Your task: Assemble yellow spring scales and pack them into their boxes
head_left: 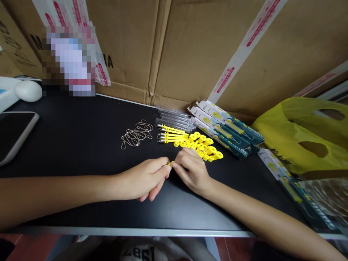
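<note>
My left hand (145,179) and my right hand (193,170) meet over the front middle of the black table. Both are closed, pinching a small yellow plastic piece (170,163) between thumbs and fingers; most of it is hidden. Just beyond my right hand lies a cluster of yellow plastic caps and small parts (209,148). Yellow rods with metal ends (175,137) are lined up left of that cluster. Farther left is a tangle of bent wire hooks (136,136). Clear plastic tubes (174,119) lie behind the rods.
Printed green and white boxes (225,127) lie at the back right, another box (295,188) nearer me. Beside them sits a yellow plastic bag (296,134). A phone (17,134) rests at the left. Large cardboard (190,54) stands along the table's back edge.
</note>
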A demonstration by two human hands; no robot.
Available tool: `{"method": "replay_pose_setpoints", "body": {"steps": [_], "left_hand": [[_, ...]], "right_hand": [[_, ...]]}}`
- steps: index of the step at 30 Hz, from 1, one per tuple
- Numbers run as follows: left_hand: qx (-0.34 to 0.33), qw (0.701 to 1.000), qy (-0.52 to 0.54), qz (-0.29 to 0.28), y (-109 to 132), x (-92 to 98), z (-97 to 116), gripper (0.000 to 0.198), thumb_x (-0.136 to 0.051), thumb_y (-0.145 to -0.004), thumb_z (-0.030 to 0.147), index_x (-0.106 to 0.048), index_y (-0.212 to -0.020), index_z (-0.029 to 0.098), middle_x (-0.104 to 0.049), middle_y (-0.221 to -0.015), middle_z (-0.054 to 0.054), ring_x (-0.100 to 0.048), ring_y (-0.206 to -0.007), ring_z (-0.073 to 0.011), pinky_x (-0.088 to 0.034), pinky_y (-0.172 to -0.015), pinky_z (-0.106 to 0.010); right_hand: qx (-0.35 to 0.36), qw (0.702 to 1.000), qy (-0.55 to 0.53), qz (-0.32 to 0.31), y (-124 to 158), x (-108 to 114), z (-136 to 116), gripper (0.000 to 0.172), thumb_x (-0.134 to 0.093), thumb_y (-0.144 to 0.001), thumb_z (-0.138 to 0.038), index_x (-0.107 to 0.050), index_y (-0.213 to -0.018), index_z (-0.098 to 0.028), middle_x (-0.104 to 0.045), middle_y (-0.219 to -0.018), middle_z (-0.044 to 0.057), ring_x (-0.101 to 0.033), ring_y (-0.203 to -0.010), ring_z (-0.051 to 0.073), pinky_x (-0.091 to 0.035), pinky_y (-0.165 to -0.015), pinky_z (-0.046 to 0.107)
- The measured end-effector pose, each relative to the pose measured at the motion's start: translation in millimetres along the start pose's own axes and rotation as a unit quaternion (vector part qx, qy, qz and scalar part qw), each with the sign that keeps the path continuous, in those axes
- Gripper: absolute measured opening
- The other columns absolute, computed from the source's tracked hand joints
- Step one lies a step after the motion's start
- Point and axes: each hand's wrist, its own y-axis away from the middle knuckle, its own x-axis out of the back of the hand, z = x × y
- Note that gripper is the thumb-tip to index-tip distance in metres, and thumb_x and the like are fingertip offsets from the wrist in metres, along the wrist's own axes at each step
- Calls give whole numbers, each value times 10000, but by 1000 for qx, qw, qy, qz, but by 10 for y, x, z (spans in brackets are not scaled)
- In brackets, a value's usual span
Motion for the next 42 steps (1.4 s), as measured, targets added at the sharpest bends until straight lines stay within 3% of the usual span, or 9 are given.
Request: {"method": "replay_pose_setpoints", "body": {"steps": [7,12,17,21,26,30,34,38,42], "left_hand": [[5,999,16,-32,-25,32,-37,256,-301,-949,389,-423,-831,198,-461,-416,100,-329,-262,-57,-246,-287,-137],[22,998,31,-48,-38,57,-32,248,-313,-944,365,-454,-844,187,-477,-425,92,-330,-262,-55,-241,-290,-135],[4,999,28,-23,-53,101,-37,321,-338,-939,469,-465,-850,188,-482,-436,84,-337,-273,-45,-234,-294,-123],[-13,996,88,25,-89,167,-12,322,-381,-914,523,-433,-919,206,-581,-568,58,-424,-287,-52,-285,-281,-125],[-24,971,202,122,-138,352,109,346,-469,-863,528,-449,-971,201,-653,-746,-17,-585,-384,-119,-425,-330,-188],[-46,938,316,132,-160,484,170,359,-421,-877,518,-471,-949,170,-672,-770,-75,-638,-506,-152,-496,-434,-222],[-96,908,386,132,-176,462,147,271,-439,-885,422,-487,-955,165,-676,-841,-92,-658,-631,-163,-512,-475,-219],[-128,922,337,140,-183,343,89,216,-603,-829,277,-509,-999,181,-656,-910,-44,-668,-790,-162,-531,-533,-198],[-138,958,217,131,-200,267,9,285,-629,-819,319,-541,-1034,153,-659,-876,-47,-655,-725,-153,-477,-448,-174]], "right_hand": [[-10,996,-84,-31,22,51,65,117,-512,-915,-288,-522,-842,-197,-565,-744,41,-485,-702,166,-387,-653,318],[-27,981,-183,-57,-11,75,76,149,-519,-916,-328,-557,-901,-185,-574,-808,52,-518,-760,166,-430,-698,317],[-39,973,-218,-68,-30,90,82,133,-543,-902,-290,-555,-832,-178,-565,-793,46,-518,-758,159,-427,-704,312],[-78,961,-255,-78,-20,98,84,202,-481,-928,-294,-527,-766,-181,-542,-742,35,-495,-710,150,-413,-674,299],[-121,946,-296,-63,-11,96,110,347,-432,-940,-385,-515,-671,-182,-524,-650,26,-475,-649,147,-393,-629,287],[-108,951,-279,-78,-22,92,120,345,-455,-931,-354,-523,-642,-178,-520,-644,23,-469,-648,146,-384,-637,290],[-92,954,-261,-112,-43,97,83,278,-510,-911,-278,-583,-669,-162,-516,-654,17,-474,-665,138,-382,-652,282],[-109,951,-262,-126,-51,103,9,235,-523,-913,-260,-644,-742,-154,-552,-693,20,-507,-718,137,-403,-708,282],[-111,945,-278,-129,-42,96,-32,219,-530,-911,-247,-644,-749,-152,-580,-739,25,-542,-778,140,-426,-762,283]]}}
